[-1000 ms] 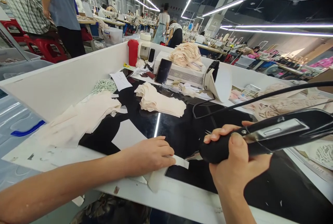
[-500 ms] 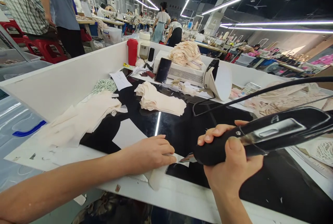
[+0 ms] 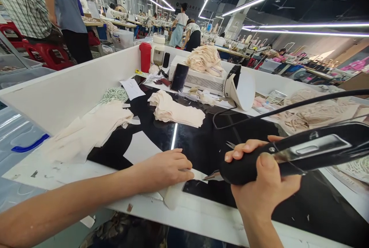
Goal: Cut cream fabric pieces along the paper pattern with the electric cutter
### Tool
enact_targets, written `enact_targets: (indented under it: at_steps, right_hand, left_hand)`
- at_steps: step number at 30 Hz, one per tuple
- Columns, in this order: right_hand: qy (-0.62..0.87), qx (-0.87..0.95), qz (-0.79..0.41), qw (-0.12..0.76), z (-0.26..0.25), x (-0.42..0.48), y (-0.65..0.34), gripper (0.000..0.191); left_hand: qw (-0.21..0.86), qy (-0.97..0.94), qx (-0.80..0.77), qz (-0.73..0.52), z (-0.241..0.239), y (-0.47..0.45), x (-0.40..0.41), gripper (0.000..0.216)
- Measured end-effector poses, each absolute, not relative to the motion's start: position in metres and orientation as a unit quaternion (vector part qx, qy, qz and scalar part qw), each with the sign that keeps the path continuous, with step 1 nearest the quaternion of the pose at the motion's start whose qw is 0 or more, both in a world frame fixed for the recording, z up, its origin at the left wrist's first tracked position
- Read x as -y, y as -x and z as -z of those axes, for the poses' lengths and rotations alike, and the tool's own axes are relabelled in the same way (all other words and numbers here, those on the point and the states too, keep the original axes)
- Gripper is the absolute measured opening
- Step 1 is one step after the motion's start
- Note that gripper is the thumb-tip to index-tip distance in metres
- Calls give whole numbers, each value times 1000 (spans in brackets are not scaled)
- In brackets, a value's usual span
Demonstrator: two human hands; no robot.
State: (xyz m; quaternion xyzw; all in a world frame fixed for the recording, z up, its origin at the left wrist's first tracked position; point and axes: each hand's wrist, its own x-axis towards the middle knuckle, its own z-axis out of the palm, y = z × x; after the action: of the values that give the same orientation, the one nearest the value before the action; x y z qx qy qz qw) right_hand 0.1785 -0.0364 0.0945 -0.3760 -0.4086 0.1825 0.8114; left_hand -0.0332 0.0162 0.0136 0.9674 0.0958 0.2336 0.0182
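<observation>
My curled left hand (image 3: 165,168) grips the pale strip (image 3: 198,174), my right hand (image 3: 264,184) wraps the black tool (image 3: 305,152), its tip (image 3: 212,176) already there, the work seemingly unfinished.

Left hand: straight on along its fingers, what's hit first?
Just past the white strip at the left hand, probably the metal tip of the black tool in the right hand. Depth is unclear; it might pass above.
</observation>
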Motion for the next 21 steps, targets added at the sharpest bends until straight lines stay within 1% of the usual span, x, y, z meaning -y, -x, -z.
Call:
enact_targets:
  at_steps: [5,10,12,17,21]
  right_hand:
    - [380,412,-182,808,-93,36,-177,44]
    - [390,406,-180,807,-93,37,-175,46]
    - [391,403,-176,808,-94,38,-175,48]
    - [389,410,-163,809,-94,42,-174,49]
    - [395,401,-159,811,-93,46,-172,48]
  left_hand:
    - [17,-971,-101,-215,-15,33,-17,22]
    - [19,-962,-95,-254,-19,33,-14,22]
    - [19,-960,-110,-256,-23,33,-10,28]
    - [55,-961,-178,-202,-27,37,4,49]
    - [74,-956,-208,-191,-19,40,9,46]
